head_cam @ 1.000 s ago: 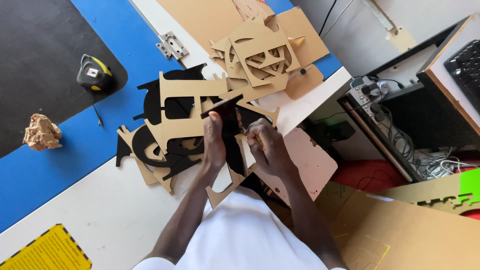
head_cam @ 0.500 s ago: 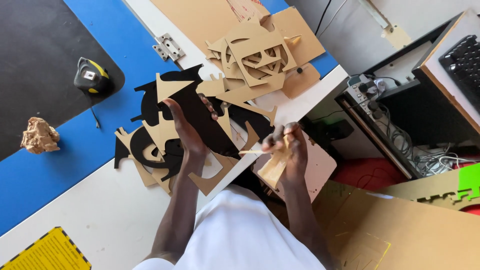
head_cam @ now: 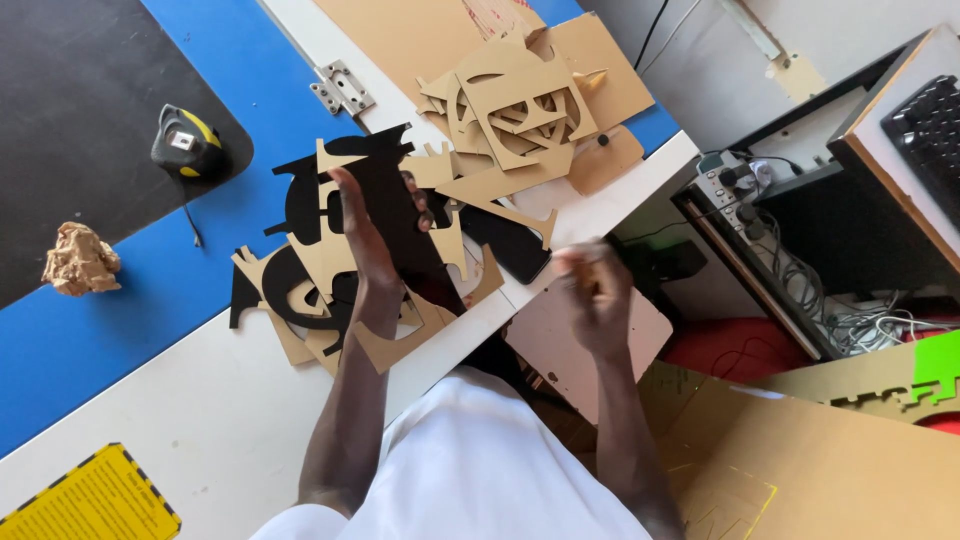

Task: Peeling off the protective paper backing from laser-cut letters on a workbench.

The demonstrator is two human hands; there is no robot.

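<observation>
My left hand [head_cam: 362, 235] stands on edge over a heap of brown and black cut-out shapes [head_cam: 300, 290] on the white table [head_cam: 180, 400]. Its fingers wrap a long black cut-out piece [head_cam: 405, 235] that tilts up from the heap. My right hand [head_cam: 592, 295] is blurred, off the table's edge and above a pale board [head_cam: 560, 350]. Its fingers are curled, and I cannot make out anything in them.
A second stack of brown cut-outs [head_cam: 520, 105] lies at the far edge. A tape measure [head_cam: 188, 143], a metal hinge [head_cam: 342, 87] and a crumpled paper ball [head_cam: 80, 258] sit to the left. Cardboard sheets [head_cam: 800, 460] and cabled electronics [head_cam: 760, 200] crowd the right.
My left hand has lifted the black piece further up and away from me. My right hand, which held a brown cardboard piece, has moved right, away from the table edge.
</observation>
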